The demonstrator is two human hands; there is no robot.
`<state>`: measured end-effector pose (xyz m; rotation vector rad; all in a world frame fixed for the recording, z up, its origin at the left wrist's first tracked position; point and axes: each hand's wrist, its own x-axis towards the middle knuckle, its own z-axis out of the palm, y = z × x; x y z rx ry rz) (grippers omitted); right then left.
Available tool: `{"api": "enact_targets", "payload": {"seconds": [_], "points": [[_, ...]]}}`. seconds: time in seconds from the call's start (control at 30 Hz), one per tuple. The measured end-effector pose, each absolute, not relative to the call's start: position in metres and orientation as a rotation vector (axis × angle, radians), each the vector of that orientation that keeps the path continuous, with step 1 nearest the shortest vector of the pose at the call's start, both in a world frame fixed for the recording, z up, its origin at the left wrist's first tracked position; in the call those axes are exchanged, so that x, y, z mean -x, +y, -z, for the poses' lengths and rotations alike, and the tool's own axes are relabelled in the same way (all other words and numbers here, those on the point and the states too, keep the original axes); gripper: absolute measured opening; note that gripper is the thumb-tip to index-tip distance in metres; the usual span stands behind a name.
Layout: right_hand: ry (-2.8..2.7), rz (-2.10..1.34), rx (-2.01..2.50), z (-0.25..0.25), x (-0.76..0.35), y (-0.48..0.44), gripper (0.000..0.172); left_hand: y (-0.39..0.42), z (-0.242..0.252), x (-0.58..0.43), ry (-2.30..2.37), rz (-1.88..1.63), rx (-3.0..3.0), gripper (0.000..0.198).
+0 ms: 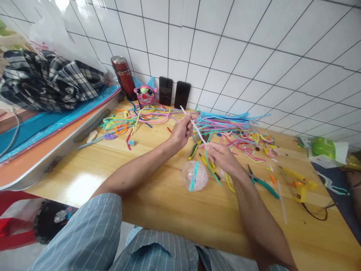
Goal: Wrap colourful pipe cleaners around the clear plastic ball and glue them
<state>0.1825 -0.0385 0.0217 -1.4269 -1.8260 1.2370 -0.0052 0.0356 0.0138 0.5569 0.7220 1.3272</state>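
Observation:
A pale pink pipe cleaner (198, 130) runs slantwise between my two hands above the table. My left hand (182, 131) is closed around its upper part, with the tip sticking out beyond the fingers. The lower end is pinched in my right hand (221, 155). Beneath the hands rests a clear ball (201, 177), its right side covered in pale pink fuzz and a turquoise strip running down it. A yellow cutter (209, 165) and a green pipe cleaner (212, 171) lie beside the ball, partly under my right hand.
Bundled blue and pink pipe cleaners (225, 122) lie by the tiled wall. Teal-handled pliers (265, 184) and a yellow glue gun (300, 188) are at right. Against the wall stand a flask (124, 77), a decorated face figure (146, 95) and two phones (182, 94). Loose pipe cleaners (121, 126) spread at left.

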Motion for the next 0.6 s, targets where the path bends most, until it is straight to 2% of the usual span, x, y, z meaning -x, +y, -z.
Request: {"api": "enact_targets", "payload": {"seconds": [0.2, 0.3, 0.43, 0.6], "points": [[-1.811, -1.209, 1.438, -0.025, -0.188, -0.034, 0.059, 0.027, -0.011, -0.001, 0.715, -1.129, -0.728, 0.042], [-1.78, -1.215, 1.45, -0.024, -0.185, -0.036, 0.058, 0.025, -0.006, -0.005, 0.719, -1.149, -0.752, 0.04], [-1.778, -1.184, 1.453, -0.022, -0.182, -0.039, 0.055, 0.027, -0.002, -0.006, 0.704, -1.18, -0.769, 0.047], [-1.729, -1.132, 1.473, -0.026, -0.188, -0.037, 0.053, 0.025, 0.001, -0.006, 0.613, -1.055, -0.847, 0.051]]}}
